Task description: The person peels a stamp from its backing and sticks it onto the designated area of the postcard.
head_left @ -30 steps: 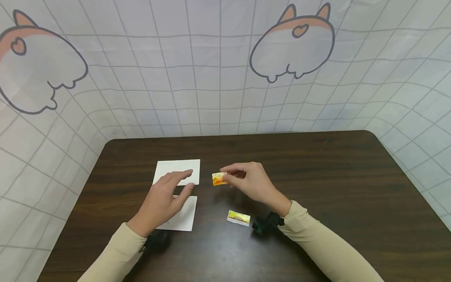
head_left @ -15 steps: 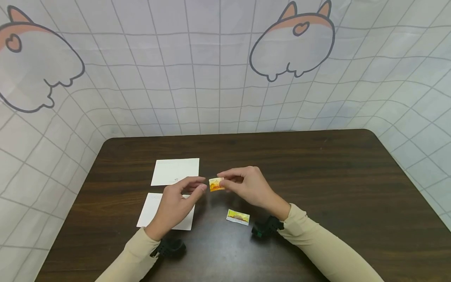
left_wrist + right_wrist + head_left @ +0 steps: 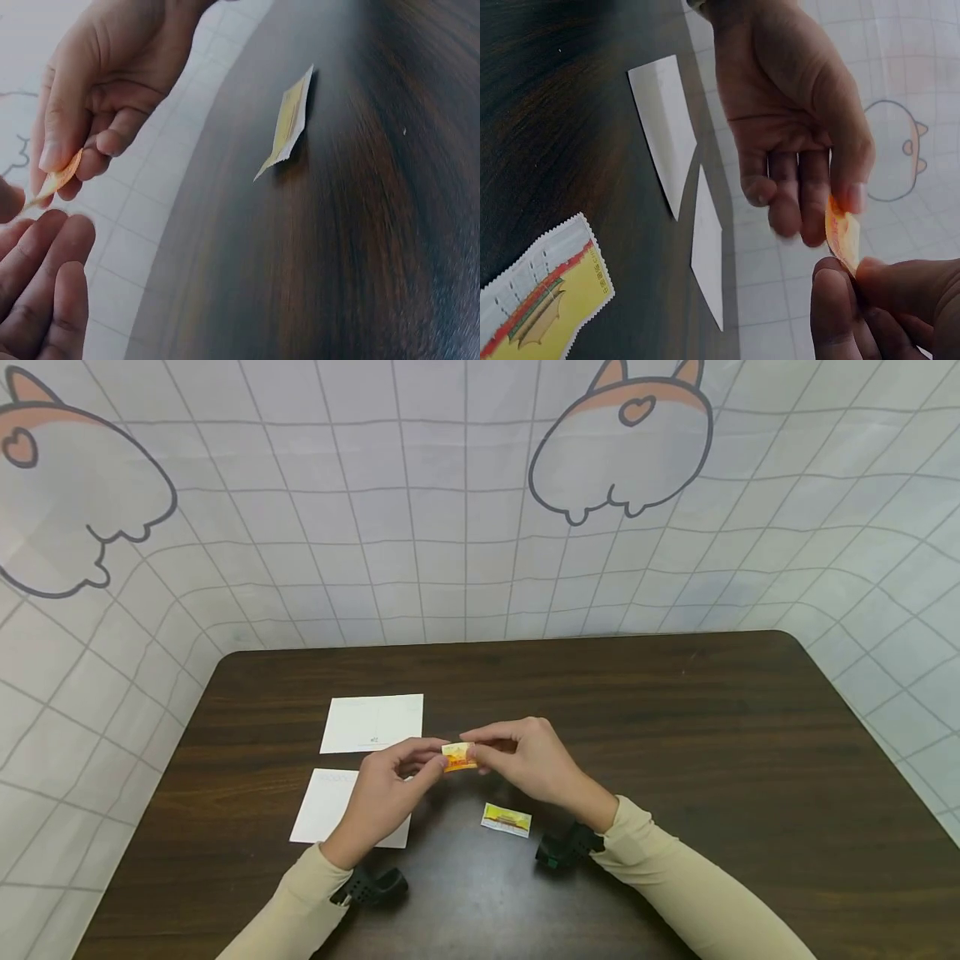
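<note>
A small orange-and-yellow postage stamp [image 3: 459,757] is held above the table between both hands. My left hand [image 3: 386,793] pinches its left end between thumb and fingers. The other end is pinched by my right hand [image 3: 534,762]. In the right wrist view the stamp [image 3: 844,234] looks slightly bent between the two grips. A second stamp, yellow with toothed edges [image 3: 506,820], lies on the table in front of the right hand; in the left wrist view this yellow stamp [image 3: 291,120] appears curled up off the wood.
Two white cards lie left of centre: a far card [image 3: 372,724] with small print, and a near card [image 3: 324,806] partly covered by the left hand. The dark wooden table [image 3: 660,718] reaches back to a white gridded curtain [image 3: 420,510].
My left hand has moved right from over the cards and taken hold of the orange stamp's left end. The right hand has shifted slightly left and nearer with the stamp.
</note>
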Tool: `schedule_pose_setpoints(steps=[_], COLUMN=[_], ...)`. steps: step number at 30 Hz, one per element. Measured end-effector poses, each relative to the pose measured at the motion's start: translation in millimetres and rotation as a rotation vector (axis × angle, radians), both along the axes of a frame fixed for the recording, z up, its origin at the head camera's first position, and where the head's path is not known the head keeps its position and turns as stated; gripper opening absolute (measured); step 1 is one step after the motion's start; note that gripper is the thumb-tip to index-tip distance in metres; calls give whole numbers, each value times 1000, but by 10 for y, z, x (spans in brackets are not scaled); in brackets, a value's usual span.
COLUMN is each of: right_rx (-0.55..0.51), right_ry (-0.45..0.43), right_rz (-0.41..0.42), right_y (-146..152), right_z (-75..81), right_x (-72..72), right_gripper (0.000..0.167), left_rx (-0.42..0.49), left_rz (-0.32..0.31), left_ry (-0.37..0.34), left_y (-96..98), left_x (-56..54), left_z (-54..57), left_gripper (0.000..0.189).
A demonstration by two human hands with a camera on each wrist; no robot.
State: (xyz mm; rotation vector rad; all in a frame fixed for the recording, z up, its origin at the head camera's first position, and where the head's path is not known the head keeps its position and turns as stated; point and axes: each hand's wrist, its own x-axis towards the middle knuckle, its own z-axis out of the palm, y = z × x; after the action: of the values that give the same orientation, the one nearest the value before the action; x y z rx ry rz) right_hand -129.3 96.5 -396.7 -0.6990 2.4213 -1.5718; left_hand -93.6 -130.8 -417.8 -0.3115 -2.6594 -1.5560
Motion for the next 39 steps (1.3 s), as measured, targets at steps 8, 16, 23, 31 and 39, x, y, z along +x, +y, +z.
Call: schedule_pose_setpoints(steps=[8,16,23,31,39], right_rx=[-12,66,119,143,142], right_ry=[-11,243,663,1097,1155], right_rz=[12,-34,-21,173,202], right_y=[10,16,17,37,70], right_z=[-6,-52,-89,-96,-101], right_x=[-12,-7,-21,-85,-84], right_gripper=[24,21,22,32,29], left_rx=[146,176,171,187,237], left_rz=[33,91,108,72,33], left_ry=[-122,-197,-214,-227,-266], left_y=[33,50,44,51,66], left_x=[-33,-54,-60,-69,-62], left_z=[8,17,30,59,119], left_gripper=[19,17,17,18,19])
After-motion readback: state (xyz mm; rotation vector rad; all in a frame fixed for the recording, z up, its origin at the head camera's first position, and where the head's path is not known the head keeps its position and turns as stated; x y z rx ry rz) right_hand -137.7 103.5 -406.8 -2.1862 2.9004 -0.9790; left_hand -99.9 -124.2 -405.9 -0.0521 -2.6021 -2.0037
